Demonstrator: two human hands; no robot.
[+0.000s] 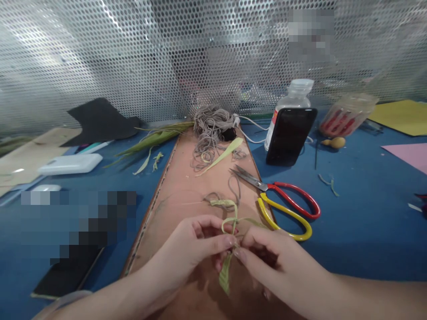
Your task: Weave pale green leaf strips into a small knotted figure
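My left hand [203,242] pinches a narrow green leaf strip [224,278] between thumb and fingers. Fingertips of my right hand [267,255] are closed on the same strip, almost touching the left thumb. Above the fingers the strip curls into a small loop, and one flat end hangs below them. Both hands are over a brown leather-like board [173,209]. Just beyond them lies a loose grey cord [216,195]. Scissors [283,200] with one red and one yellow handle rest partly open beside my right hand.
A tangled grey cord bundle [213,122] lies at the board's far end, with green leaves [160,137] to its left. A phone [291,137] leans on a clear bottle [302,91]. A jar [348,115] stands right. A perforated metal screen [133,58] closes the back.
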